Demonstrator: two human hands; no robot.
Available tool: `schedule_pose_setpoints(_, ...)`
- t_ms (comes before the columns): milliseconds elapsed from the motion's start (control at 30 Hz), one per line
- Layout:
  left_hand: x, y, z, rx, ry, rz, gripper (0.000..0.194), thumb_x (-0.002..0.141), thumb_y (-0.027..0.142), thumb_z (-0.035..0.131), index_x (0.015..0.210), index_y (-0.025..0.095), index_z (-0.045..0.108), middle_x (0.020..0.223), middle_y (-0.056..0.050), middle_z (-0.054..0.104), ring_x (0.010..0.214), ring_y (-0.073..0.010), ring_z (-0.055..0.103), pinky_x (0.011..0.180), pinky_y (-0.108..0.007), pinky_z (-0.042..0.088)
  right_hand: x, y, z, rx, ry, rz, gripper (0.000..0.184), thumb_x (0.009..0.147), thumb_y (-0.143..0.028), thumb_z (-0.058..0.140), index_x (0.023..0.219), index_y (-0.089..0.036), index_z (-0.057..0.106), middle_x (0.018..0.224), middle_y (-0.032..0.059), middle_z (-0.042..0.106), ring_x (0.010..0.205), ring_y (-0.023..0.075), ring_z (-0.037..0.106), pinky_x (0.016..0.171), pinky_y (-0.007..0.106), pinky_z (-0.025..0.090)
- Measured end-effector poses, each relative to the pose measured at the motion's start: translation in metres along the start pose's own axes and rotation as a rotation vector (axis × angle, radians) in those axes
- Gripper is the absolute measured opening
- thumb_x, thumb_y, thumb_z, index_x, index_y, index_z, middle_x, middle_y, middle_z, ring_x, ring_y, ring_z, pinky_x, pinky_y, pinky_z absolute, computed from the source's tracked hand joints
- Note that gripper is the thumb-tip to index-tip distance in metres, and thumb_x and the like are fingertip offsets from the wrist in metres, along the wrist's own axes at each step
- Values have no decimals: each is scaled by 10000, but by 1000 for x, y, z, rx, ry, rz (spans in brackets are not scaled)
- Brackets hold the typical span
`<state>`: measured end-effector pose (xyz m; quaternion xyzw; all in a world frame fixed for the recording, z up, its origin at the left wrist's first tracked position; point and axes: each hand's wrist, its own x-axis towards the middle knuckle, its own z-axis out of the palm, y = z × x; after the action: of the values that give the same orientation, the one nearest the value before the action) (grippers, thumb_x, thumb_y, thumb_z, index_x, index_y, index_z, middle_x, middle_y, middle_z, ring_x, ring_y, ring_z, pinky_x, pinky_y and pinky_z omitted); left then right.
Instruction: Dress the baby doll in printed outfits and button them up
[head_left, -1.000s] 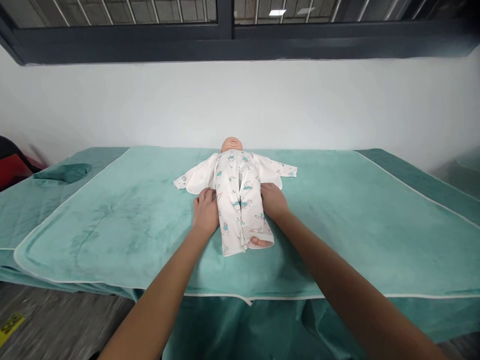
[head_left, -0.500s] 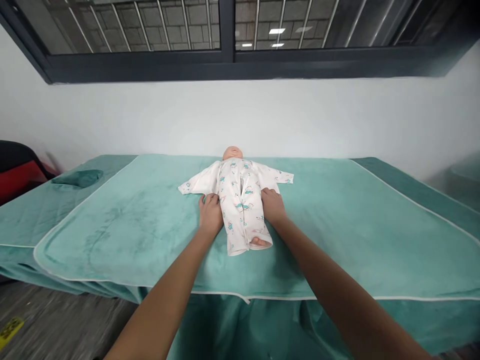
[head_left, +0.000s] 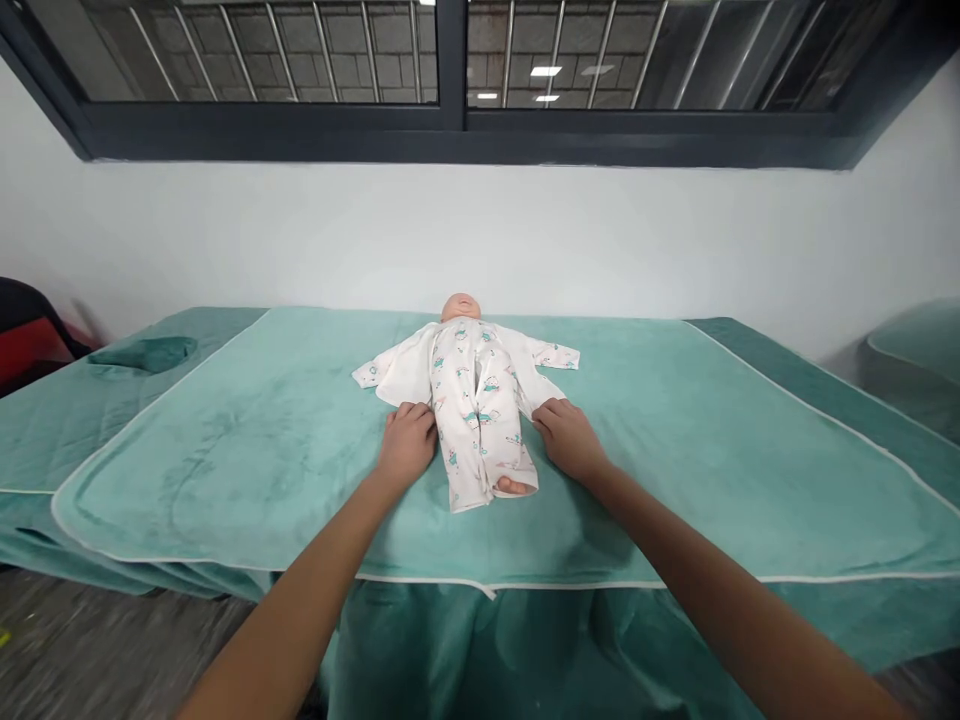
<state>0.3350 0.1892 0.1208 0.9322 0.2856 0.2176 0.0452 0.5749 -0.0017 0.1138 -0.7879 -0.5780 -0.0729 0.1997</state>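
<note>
A baby doll (head_left: 460, 306) lies on its back, its head toward the wall. It wears a white printed baby shirt (head_left: 409, 365) with both sleeves spread outward, and matching printed baby pants (head_left: 463, 440). Bare toes show at one pant leg opening; the other foot is hidden. My left hand (head_left: 409, 441) is closed on the shirt's lower edge, left of the pants. On the other side, my right hand (head_left: 568, 436) pinches the shirt's lower corner. Both hands hold the fabric pulled down and slightly outward, low over the mat.
Beneath the doll is a green plush cover (head_left: 247, 470) with white piping, over a padded bed. A face hole (head_left: 150, 354) opens at its left end. Behind stand a white wall (head_left: 600, 240) and a dark window frame (head_left: 465, 135). A red and black object (head_left: 34, 345) sits far left.
Both hands have moved toward me and outward, drawing the shirt's lower edges out from beside the pants. The shirt now spreads wider on both sides. The view has shifted slightly.
</note>
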Motion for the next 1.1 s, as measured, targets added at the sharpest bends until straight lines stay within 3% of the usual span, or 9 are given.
schedule_pose_setpoints(100, 12, -22, -2, -43, 64, -160, 271, 949, 323, 462, 967, 215, 710, 1079, -80, 672, 1074, -236, 574, 944, -361, 447, 2, 10, -1, 96, 4, 28, 218, 955, -233, 477, 878, -184, 674, 973, 85, 644, 967, 213, 541, 876, 325, 396)
schedule_pose_setpoints(267, 35, -53, -7, -4, 200, -547, 483, 930, 440, 477, 1242, 89, 588, 1266, -251, 558, 1200, -379, 501, 986, -507, 415, 14, 28, 3, 195, 131, 293, 296, 951, -400, 472, 975, -171, 658, 1109, 116, 635, 1083, 241, 548, 970, 368, 410)
schedule_pose_setpoints(400, 47, -55, -7, 28, 149, -621, 348, 891, 415, 530, 1076, 146, 653, 1203, -214, 613, 1168, -383, 525, 975, -513, 417, 40, 39, 5, 245, 173, 558, 436, 899, -467, 513, 1142, -119, 614, 1150, 184, 626, 1061, 290, 573, 933, 422, 427)
schedule_pose_setpoints(533, 48, -55, -6, 36, 147, -614, 229, 892, 346, 509, 964, 176, 646, 1088, -178, 663, 1113, -363, 565, 920, -482, 445, 75, 44, -6, 395, 72, 654, 381, 718, -436, 730, 952, -143, 657, 927, 140, 681, 902, 284, 627, 786, 380, 471)
schedule_pose_setpoints(667, 45, -58, -3, -13, 176, -647, 253, 947, 377, 420, 1014, 198, 585, 966, -135, 681, 960, -314, 628, 841, -431, 458, 111, 37, -32, 675, -35, 569, 266, 686, -376, 756, 806, -159, 662, 741, 94, 669, 774, 257, 646, 652, 347, 498)
schedule_pose_setpoints(800, 44, -61, 1, -72, 199, -671, 240, 955, 411, 400, 998, 220, 539, 918, -103, 673, 866, -290, 634, 780, -393, 446, 137, 9, -64, 950, -58, 401, 328, 822, -449, 605, 991, -179, 681, 845, 79, 688, 835, 230, 661, 688, 341, 525)
schedule_pose_setpoints(967, 40, -55, -4, -290, 235, -686, 197, 929, 436, 442, 942, 245, 487, 840, -34, 635, 743, -228, 582, 711, -338, 435, 165, -26, -90, 864, -590, -7, 324, 788, -474, 702, 921, -179, 711, 819, 41, 688, 737, 167, 604, 687, 301, 479)
schedule_pose_setpoints(1033, 40, -49, -7, -453, 263, -644, 195, 913, 440, 476, 903, 246, 473, 893, -24, 631, 743, -198, 559, 729, -320, 451, 179, -31, -79, 772, -461, 25, 346, 834, -525, 637, 787, -184, 671, 762, 28, 662, 669, 141, 556, 644, 285, 435)
schedule_pose_setpoints(1100, 44, -42, -10, -612, 318, -595, 200, 899, 439, 505, 868, 245, 464, 922, -20, 615, 800, -190, 562, 779, -313, 472, 192, -32, -53, 774, -129, 177, 393, 864, -542, 575, 694, -188, 591, 696, 13, 612, 629, 131, 512, 611, 278, 387)
